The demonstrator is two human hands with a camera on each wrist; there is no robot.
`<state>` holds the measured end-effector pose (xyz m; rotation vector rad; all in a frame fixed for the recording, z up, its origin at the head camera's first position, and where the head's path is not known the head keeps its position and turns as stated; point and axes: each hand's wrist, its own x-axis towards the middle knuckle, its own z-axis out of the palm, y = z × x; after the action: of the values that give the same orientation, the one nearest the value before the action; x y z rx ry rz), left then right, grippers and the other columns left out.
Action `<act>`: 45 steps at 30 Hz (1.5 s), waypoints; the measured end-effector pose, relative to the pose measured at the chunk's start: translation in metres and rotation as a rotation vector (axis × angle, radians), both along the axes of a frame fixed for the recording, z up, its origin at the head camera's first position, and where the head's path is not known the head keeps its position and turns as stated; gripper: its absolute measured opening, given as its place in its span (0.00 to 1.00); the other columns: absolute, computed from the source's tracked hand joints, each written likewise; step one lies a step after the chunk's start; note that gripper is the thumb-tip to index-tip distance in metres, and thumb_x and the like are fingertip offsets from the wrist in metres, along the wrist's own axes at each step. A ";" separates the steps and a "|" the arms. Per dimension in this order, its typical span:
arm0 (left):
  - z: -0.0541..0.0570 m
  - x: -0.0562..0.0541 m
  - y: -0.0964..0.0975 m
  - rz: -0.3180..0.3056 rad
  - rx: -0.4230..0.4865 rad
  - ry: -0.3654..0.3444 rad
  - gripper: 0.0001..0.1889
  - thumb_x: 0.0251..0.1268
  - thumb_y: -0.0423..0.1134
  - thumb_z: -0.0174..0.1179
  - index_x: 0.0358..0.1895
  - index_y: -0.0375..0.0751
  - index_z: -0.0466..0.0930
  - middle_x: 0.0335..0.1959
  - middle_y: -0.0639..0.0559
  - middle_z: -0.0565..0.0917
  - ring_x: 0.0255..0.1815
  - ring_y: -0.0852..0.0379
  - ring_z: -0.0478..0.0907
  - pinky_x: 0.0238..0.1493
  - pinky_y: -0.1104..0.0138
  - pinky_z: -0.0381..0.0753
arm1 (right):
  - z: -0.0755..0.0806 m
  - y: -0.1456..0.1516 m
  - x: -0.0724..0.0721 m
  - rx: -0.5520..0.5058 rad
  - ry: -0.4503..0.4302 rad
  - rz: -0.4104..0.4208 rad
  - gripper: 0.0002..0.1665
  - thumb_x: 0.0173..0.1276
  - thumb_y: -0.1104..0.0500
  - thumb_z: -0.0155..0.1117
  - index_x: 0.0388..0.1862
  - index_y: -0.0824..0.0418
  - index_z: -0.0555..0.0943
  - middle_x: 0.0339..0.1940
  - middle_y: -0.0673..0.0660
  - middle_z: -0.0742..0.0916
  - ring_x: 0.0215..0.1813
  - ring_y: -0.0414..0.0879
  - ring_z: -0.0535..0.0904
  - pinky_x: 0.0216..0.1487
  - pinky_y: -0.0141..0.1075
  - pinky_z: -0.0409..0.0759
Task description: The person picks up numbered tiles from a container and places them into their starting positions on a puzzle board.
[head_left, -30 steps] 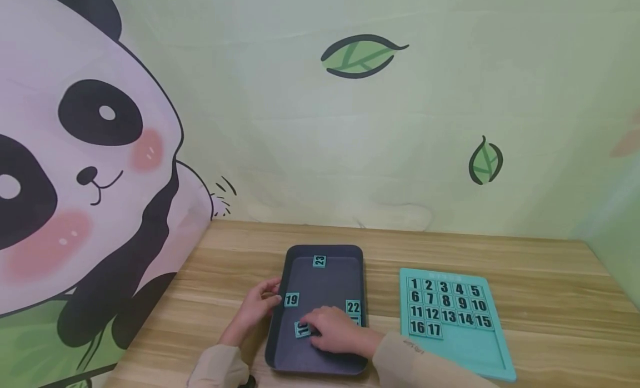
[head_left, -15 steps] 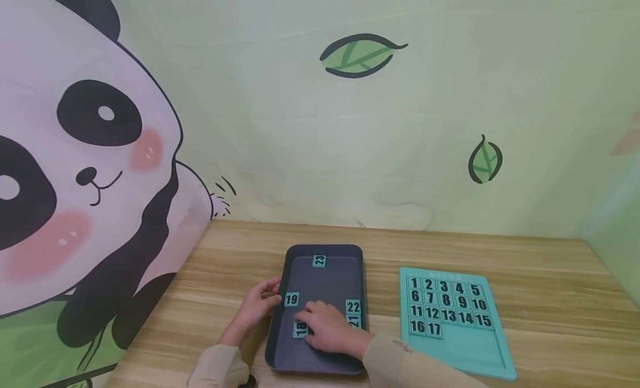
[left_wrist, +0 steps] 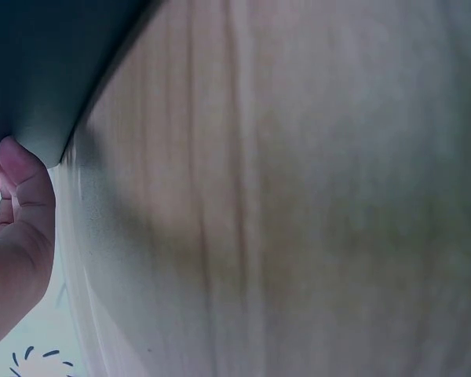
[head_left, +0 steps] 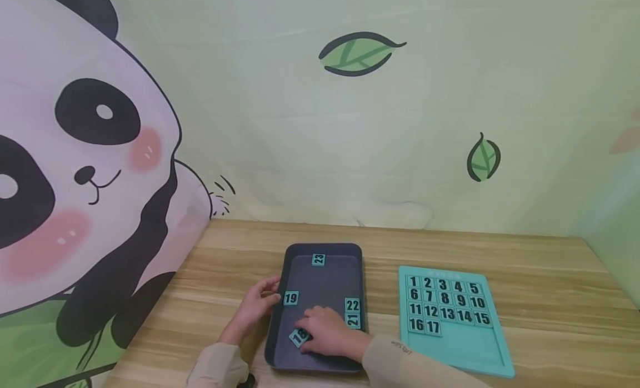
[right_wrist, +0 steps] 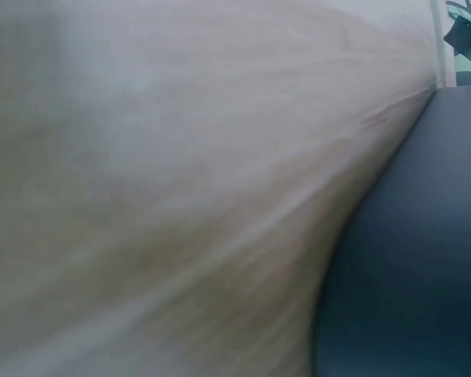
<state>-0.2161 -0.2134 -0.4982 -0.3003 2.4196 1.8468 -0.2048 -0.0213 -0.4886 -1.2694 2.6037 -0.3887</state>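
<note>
In the head view, my right hand (head_left: pixel 327 332) reaches into the dark tray (head_left: pixel 320 363) and pinches a square teal number tile (head_left: pixel 299 337) marked 18. That tile lies at a slant, its right side hidden by the fingers. At the tray's left rim, my left hand (head_left: pixel 257 304) holds the edge. The left wrist view shows that hand's thumb (left_wrist: pixel 22 161) against the dark tray wall (left_wrist: pixel 55 71). Other tiles in the tray are the 19 (head_left: pixel 290 298), the 23 (head_left: pixel 318 259), the 22 (head_left: pixel 352 305) and the 21 (head_left: pixel 353 321). The right wrist view shows no hand.
A teal number board (head_left: pixel 465 349) lies right of the tray, its tiles 1 to 17 set in rows from the top. Both stand on a wood-grain table (head_left: pixel 560 299). Behind it hangs a green backdrop (head_left: pixel 280 127) with a panda (head_left: pixel 115 182) and leaves.
The 18 tile has turned from sideways to a slant and shifted slightly toward the near end, with my right hand on it. The 21 tile has come into view. My left hand stays put.
</note>
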 end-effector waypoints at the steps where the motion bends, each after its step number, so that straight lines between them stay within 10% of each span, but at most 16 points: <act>1: 0.000 0.000 0.000 0.002 -0.001 -0.001 0.23 0.55 0.25 0.50 0.58 0.35 0.67 0.45 0.40 0.72 0.47 0.49 0.73 0.34 0.63 0.77 | 0.000 0.001 0.001 0.002 0.002 0.003 0.25 0.52 0.45 0.63 0.50 0.49 0.77 0.38 0.47 0.80 0.37 0.37 0.70 0.39 0.32 0.70; 35: 0.004 0.002 0.003 0.010 -0.017 0.006 0.23 0.55 0.25 0.50 0.58 0.33 0.66 0.46 0.39 0.72 0.46 0.49 0.73 0.31 0.65 0.75 | 0.030 0.100 0.005 -0.296 0.180 -0.018 0.20 0.47 0.49 0.67 0.39 0.57 0.81 0.36 0.48 0.80 0.39 0.39 0.72 0.42 0.30 0.72; 45: 0.001 -0.001 0.004 0.019 -0.015 0.031 0.22 0.54 0.24 0.50 0.56 0.33 0.68 0.44 0.39 0.72 0.43 0.51 0.73 0.29 0.66 0.72 | 0.036 0.146 -0.001 -0.262 0.190 -0.207 0.21 0.44 0.51 0.69 0.39 0.56 0.81 0.39 0.52 0.81 0.42 0.45 0.75 0.43 0.38 0.75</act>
<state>-0.2169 -0.2096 -0.4973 -0.2994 2.4598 1.8561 -0.2053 0.1248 -0.4523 -1.1631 2.9356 -0.6986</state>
